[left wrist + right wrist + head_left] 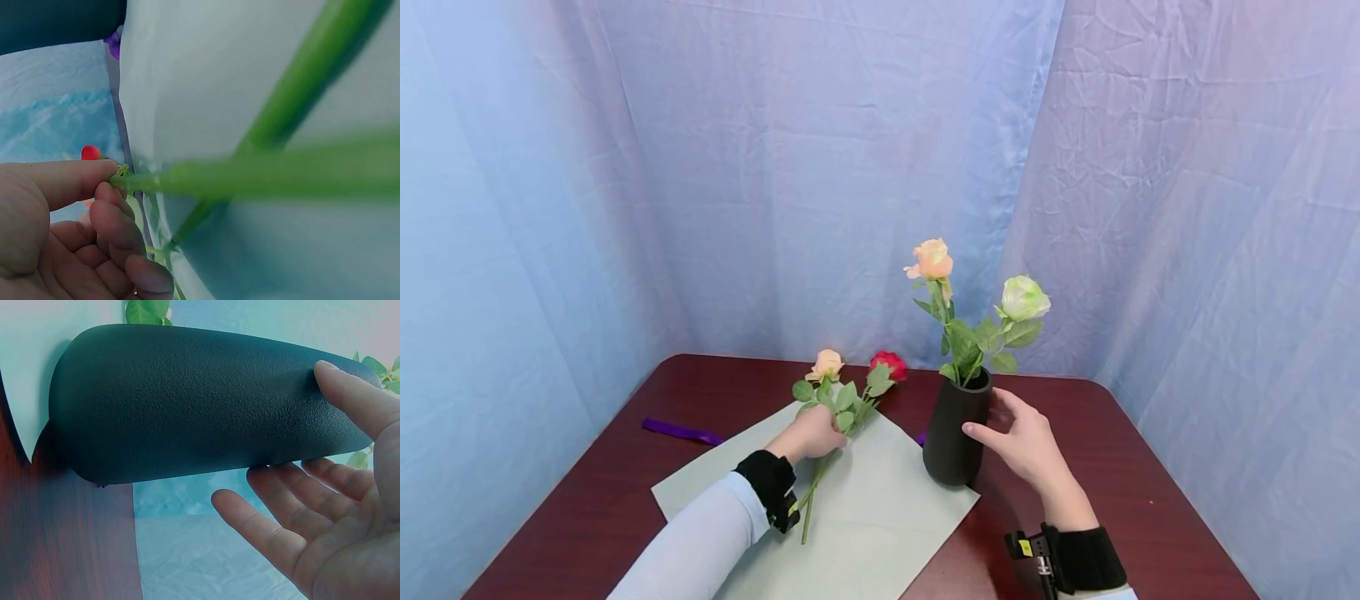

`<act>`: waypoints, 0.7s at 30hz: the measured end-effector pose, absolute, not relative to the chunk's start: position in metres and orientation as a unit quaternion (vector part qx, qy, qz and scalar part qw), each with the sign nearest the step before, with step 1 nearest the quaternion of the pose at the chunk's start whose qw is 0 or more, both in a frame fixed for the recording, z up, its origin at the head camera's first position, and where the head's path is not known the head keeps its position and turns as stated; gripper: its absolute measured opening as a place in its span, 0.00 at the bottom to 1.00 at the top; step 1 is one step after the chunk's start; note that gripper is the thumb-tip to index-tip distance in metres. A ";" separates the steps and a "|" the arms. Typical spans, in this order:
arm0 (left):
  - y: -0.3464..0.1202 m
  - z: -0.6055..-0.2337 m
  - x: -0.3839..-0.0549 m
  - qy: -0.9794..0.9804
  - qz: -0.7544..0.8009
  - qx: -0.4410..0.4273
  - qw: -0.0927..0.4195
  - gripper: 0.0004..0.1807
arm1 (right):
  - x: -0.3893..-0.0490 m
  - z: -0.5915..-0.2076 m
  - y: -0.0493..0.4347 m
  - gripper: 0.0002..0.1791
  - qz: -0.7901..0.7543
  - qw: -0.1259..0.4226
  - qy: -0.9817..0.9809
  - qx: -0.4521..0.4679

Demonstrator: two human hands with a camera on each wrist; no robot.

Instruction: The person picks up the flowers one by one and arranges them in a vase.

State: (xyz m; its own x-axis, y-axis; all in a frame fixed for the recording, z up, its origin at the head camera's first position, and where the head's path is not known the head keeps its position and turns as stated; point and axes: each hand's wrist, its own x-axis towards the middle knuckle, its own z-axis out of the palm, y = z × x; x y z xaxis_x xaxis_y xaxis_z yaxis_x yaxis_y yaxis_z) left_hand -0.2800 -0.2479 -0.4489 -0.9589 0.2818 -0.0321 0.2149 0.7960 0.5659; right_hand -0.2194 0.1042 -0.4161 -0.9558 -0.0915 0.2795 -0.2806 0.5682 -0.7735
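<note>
A peach rose (pixel 827 365) and a red rose (pixel 889 365) lie side by side, their stems crossing a pale green paper sheet (pixel 880 508). My left hand (pixel 815 432) is over these stems. Thumb and forefinger pinch one green stem (pixel 281 175) in the left wrist view; which rose it belongs to I cannot tell. A black vase (pixel 953 437) stands on the paper's right corner, holding another peach rose (pixel 932 260) and a greenish-white rose (pixel 1024 298). With thumb in front and several fingertips along its side, my right hand (pixel 1026 437) holds the vase near its upper part.
A purple ribbon (pixel 681 431) lies on the dark red table (pixel 1120 483) left of the paper, and a bit of purple shows beside the vase. Pale blue curtains (pixel 850 167) hang behind the table and on both sides.
</note>
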 end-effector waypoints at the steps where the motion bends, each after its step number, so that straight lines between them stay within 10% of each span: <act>1: -0.247 -0.448 -0.279 0.945 0.291 0.137 0.057 0.29 | -0.219 -0.416 0.104 0.43 0.453 0.105 -0.879 0.106; 21: -0.243 -0.444 -0.265 0.944 0.276 0.142 0.107 0.26 | -0.219 -0.415 0.103 0.42 0.454 0.108 -0.879 0.104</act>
State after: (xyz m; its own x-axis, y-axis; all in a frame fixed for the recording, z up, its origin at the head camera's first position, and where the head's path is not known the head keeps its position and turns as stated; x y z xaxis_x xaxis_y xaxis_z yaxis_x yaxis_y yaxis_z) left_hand -0.2646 -0.2426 -0.4444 -0.9363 0.3284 -0.1244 0.2097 0.8070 0.5521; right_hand -0.2194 0.1032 -0.4150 -0.9550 -0.0843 0.2843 -0.2806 0.5670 -0.7745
